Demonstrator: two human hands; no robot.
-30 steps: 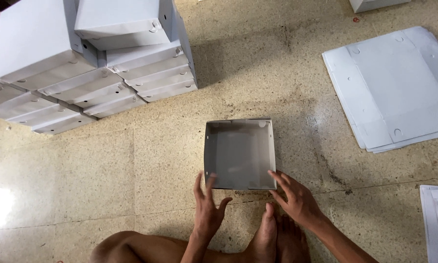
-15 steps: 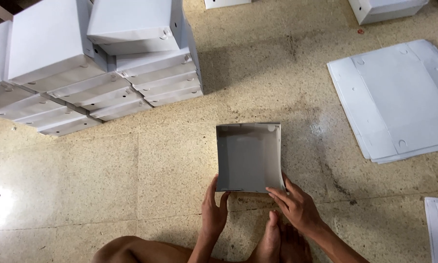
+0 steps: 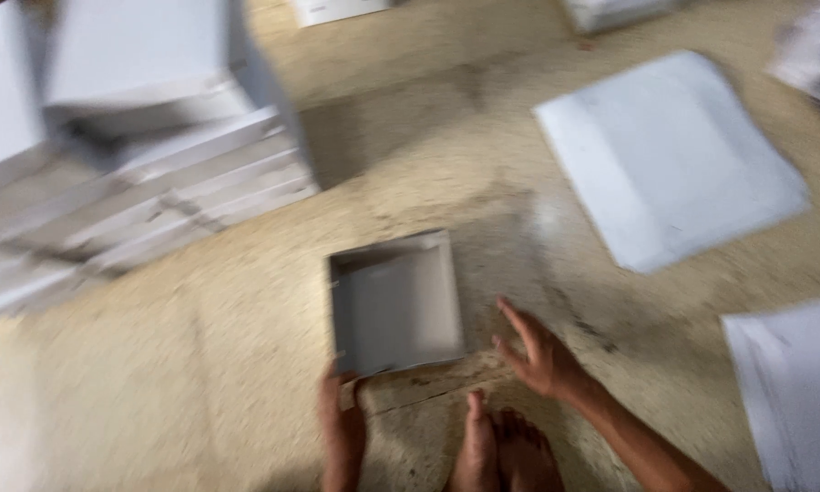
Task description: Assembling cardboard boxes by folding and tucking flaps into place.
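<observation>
Speckled stone floor, blurred, seen from above.
Stacked white boxes far left; left hand gripping open grey box's near corner; right hand spread, off box; flat white sheets right, nothing between.

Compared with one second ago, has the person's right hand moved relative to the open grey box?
Yes. The right hand has come off the box corner and now lies open on the floor to the box's right.

I saw both forearms bare, no sleeves, the left hand and right hand ungloved (bare feet too).
</observation>
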